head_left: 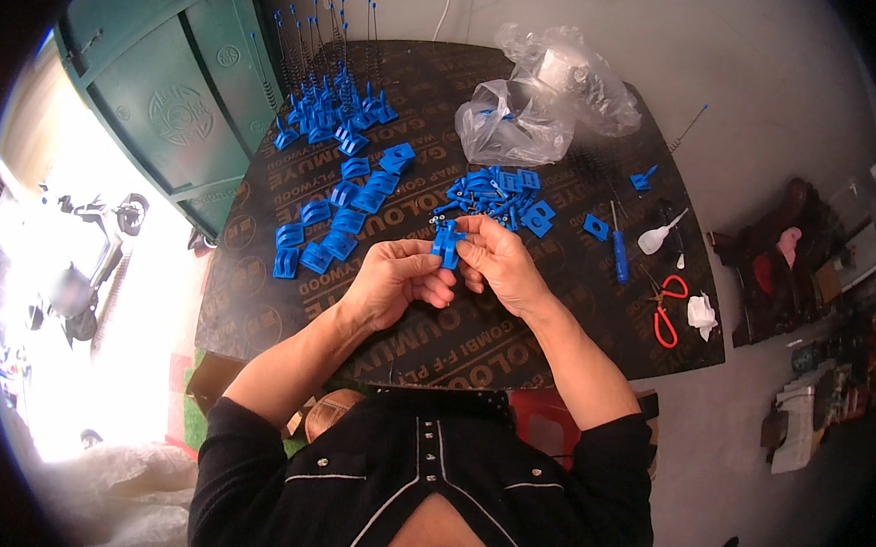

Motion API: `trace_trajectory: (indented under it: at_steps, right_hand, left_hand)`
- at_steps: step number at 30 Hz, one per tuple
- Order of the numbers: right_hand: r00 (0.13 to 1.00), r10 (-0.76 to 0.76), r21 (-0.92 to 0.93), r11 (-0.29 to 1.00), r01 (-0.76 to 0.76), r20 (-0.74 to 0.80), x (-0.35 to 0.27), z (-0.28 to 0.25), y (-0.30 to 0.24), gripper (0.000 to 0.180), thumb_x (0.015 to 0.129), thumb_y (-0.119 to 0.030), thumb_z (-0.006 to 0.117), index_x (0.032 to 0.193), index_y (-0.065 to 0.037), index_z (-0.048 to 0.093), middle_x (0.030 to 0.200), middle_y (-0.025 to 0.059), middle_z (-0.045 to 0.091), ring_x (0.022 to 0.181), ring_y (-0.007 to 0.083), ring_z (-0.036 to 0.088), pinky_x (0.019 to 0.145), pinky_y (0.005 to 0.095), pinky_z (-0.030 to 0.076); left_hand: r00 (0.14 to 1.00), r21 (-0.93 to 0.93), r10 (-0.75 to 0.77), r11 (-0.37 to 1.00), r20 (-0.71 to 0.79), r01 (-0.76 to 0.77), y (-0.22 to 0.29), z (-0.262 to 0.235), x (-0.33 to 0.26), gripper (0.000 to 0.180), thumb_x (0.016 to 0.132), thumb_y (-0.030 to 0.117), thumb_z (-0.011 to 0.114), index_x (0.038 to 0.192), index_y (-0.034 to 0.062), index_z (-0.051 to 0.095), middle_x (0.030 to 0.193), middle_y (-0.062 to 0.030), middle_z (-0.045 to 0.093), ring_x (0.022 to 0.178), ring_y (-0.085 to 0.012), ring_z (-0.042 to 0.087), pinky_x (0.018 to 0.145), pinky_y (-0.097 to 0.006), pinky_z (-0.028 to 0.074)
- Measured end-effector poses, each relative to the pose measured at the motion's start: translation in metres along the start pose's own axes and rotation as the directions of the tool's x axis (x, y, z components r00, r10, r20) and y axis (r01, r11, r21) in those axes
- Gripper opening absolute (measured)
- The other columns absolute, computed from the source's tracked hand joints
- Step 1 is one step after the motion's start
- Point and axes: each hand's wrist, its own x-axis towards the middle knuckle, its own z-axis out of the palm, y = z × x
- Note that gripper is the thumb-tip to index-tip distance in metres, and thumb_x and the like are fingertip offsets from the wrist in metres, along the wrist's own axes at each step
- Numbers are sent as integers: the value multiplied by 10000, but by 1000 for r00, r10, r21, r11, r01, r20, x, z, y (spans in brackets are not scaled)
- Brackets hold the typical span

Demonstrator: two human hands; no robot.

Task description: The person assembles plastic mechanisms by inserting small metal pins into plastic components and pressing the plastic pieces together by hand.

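Over a dark table (260, 315) near a green door (163, 76), pinching a small blue part (445, 246) between fingertips of left hand (394, 276) and right hand (505, 262), just on the near side of a blue heap (490, 190).

Observed from beside the black plywood-like tabletop (575, 270): brown capital lettering (483, 359) repeats across its surface in slanting rows, larger lines alternating with smaller ones, legible in places. Round brown printed emblems (243, 319) stand near its left edge. On the green panelled metal door (139, 60), a large raised circular emblem (181, 114) and a smaller round mark (228, 56) are noted; details unclear.
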Motion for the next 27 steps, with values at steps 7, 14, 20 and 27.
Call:
trace_trajectory:
  at_steps: [7,14,20,27]
  right_hand:
    - [998,55,17,998,-54,-30,0,-2,-1,241,981,-204,537,1138,-24,563,735,-28,548,555,29,440,454,184,363]
    - [983,-116,-247,966,78,-143,2,-3,4,188,946,-167,599,1052,-15,635,814,-38,574,666,28,474,574,177,393]
    - [973,-170,-286,951,121,-154,3,-4,8,113,898,-81,649,987,-13,633,864,-25,595,778,44,521,702,197,444]
    - [968,-204,-361,922,141,-144,-1,1,6,159,857,-124,695,911,6,621,797,10,619,717,73,548,636,242,466]
  left_hand:
    - [1000,24,-14,1000,10,13,1,3,-1,210,924,49,525,1072,-95,566,825,-179,680,639,-238,686,590,-320,584]
    - [999,106,-29,994,-24,31,-1,7,-2,219,906,57,562,1064,-96,563,820,-188,677,636,-246,685,576,-326,584]
    - [997,168,-9,986,-79,23,-6,15,-4,229,904,42,557,1079,-106,550,830,-195,670,645,-247,686,580,-326,586]
    - [995,143,25,990,-98,-11,-11,16,-5,227,903,41,561,1078,-104,548,840,-196,668,648,-248,686,581,-325,587]
